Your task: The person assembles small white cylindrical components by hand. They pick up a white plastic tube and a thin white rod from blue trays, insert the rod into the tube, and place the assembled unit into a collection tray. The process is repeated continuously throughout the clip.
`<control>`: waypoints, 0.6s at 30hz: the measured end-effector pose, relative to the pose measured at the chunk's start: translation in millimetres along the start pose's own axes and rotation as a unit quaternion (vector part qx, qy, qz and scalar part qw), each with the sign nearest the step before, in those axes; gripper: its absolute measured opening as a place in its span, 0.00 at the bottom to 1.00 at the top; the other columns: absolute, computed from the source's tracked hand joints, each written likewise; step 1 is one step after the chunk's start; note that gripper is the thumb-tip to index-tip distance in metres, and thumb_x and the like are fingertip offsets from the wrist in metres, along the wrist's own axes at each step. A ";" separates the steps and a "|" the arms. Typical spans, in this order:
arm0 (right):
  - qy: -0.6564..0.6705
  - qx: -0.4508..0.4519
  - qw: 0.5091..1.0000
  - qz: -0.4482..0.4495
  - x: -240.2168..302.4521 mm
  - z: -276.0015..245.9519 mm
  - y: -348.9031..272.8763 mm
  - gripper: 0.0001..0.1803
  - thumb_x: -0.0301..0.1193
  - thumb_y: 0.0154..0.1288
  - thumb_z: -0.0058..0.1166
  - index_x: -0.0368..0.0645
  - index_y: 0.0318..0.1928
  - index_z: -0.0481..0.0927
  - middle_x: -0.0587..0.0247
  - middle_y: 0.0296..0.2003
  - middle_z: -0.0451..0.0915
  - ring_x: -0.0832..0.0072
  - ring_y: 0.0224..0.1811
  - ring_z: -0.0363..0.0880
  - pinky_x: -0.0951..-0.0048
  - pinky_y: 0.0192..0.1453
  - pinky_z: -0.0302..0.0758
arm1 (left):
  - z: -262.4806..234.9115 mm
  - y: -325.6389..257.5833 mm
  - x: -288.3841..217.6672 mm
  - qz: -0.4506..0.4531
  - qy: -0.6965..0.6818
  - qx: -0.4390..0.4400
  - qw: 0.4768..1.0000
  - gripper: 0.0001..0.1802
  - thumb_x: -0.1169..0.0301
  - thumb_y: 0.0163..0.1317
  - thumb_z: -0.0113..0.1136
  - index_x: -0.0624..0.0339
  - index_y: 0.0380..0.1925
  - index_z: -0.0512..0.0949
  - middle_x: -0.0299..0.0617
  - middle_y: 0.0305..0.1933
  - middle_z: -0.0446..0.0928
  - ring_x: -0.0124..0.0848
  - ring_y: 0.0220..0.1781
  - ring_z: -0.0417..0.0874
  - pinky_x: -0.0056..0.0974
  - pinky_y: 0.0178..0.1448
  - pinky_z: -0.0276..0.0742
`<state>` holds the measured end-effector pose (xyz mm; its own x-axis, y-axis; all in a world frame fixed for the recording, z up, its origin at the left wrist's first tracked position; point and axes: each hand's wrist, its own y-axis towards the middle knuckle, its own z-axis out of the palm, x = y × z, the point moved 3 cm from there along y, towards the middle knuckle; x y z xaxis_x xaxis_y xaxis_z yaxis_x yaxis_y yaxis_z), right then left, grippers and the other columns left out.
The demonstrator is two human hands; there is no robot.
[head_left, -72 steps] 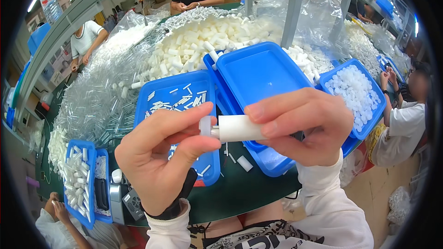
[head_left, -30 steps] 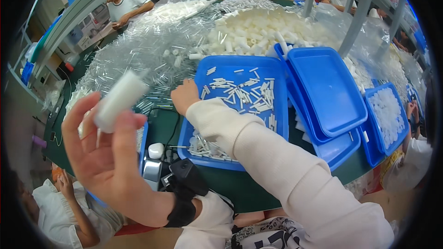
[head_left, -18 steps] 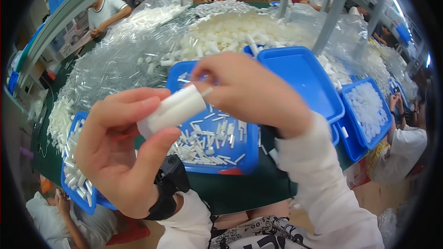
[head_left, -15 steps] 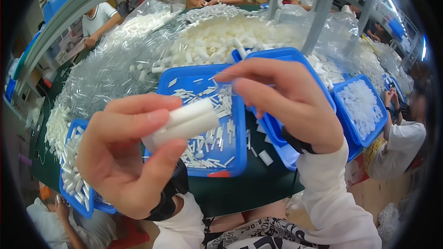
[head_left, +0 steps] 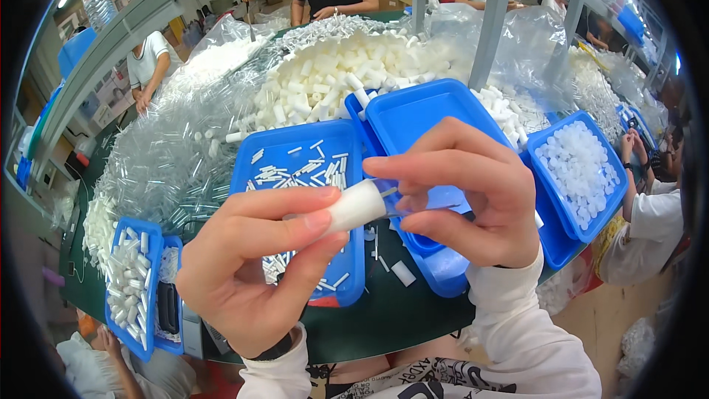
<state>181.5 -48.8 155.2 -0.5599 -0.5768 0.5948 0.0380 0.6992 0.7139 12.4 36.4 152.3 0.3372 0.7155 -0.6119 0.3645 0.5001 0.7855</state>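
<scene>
Pinched between the thumb and fingers of my left hand (head_left: 247, 262) is a short white cylinder (head_left: 354, 205), tilted slightly up to the right. My right hand (head_left: 476, 199) has its thumb and fingers closed round a clear plastic piece (head_left: 390, 198), which meets the cylinder's right end. I cannot tell whether the clear piece is inside the cylinder or only against it. Below and behind my hands lies a blue tray (head_left: 332, 137) with many small white sticks (head_left: 306, 170), partly hidden by my left hand.
Further back are a heap of white cylinders (head_left: 317, 81) and a pile of clear tubes (head_left: 166, 151). Another blue tray (head_left: 413, 107) is behind my right hand. White caps (head_left: 580, 170) fill a tray at right; glossy white tubes (head_left: 129, 288) at left. A metal post (head_left: 493, 22) rises behind. Several people sit around.
My hands have come together: the left moved right with the cylinder, the right moved down. The clear piece, apart from the cylinder before, is now at its end. The view has shifted slightly.
</scene>
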 end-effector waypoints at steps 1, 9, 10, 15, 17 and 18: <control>-0.013 0.000 1.000 -0.008 -2.4 0.3 -0.8 0.20 0.27 0.47 0.63 0.36 0.44 0.81 0.61 0.31 0.74 0.77 0.28 0.74 0.80 0.30 0.71 | 1.4 0.5 1.0 -0.009 0.004 0.007 1.000 0.13 0.86 0.42 0.66 0.65 0.29 0.78 0.54 0.36 0.79 0.36 0.38 0.82 0.33 0.41 0.77; -0.142 -0.065 0.974 -0.166 1.3 2.1 1.8 0.22 0.23 0.41 0.66 0.38 0.42 0.81 0.59 0.31 0.77 0.74 0.29 0.77 0.78 0.31 0.73 | 10.0 4.4 15.6 -0.137 -0.167 0.009 0.976 0.14 0.89 0.42 0.63 0.71 0.32 0.77 0.55 0.39 0.78 0.36 0.40 0.81 0.33 0.40 0.79; -0.124 -0.073 0.982 -0.123 3.0 4.8 2.7 0.22 0.22 0.40 0.66 0.37 0.42 0.81 0.57 0.33 0.78 0.74 0.30 0.78 0.77 0.32 0.74 | 10.4 5.0 14.9 -0.128 -0.149 -0.002 0.981 0.15 0.90 0.42 0.63 0.72 0.33 0.76 0.55 0.40 0.77 0.36 0.40 0.81 0.33 0.40 0.79; 0.003 -0.090 0.996 0.005 -7.7 4.7 -1.3 0.20 0.19 0.41 0.67 0.31 0.39 0.78 0.55 0.33 0.80 0.72 0.34 0.80 0.75 0.36 0.77 | 6.3 3.4 13.1 -0.163 -0.111 -0.054 0.979 0.19 0.81 0.43 0.67 0.71 0.37 0.74 0.53 0.40 0.76 0.35 0.40 0.81 0.33 0.39 0.80; -0.041 -0.055 0.997 -0.020 2.7 0.7 -2.2 0.20 0.20 0.40 0.68 0.31 0.38 0.79 0.54 0.33 0.81 0.71 0.35 0.80 0.75 0.37 0.77 | 5.0 0.5 8.1 -0.094 -0.067 -0.016 0.993 0.18 0.81 0.43 0.68 0.72 0.37 0.75 0.53 0.39 0.76 0.35 0.41 0.80 0.33 0.41 0.79; -0.064 -0.039 0.997 -0.031 6.2 -0.2 -3.5 0.20 0.21 0.40 0.69 0.31 0.38 0.79 0.54 0.33 0.81 0.71 0.35 0.80 0.75 0.38 0.76 | 5.4 -1.4 6.1 -0.058 -0.046 0.004 0.997 0.18 0.80 0.43 0.68 0.72 0.36 0.75 0.53 0.39 0.77 0.36 0.41 0.80 0.33 0.41 0.78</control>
<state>178.0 -54.9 156.5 -0.6641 -0.5561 0.4997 0.0607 0.6260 0.7774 18.7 37.4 147.0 0.3695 0.6049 -0.7054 0.4135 0.5728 0.7078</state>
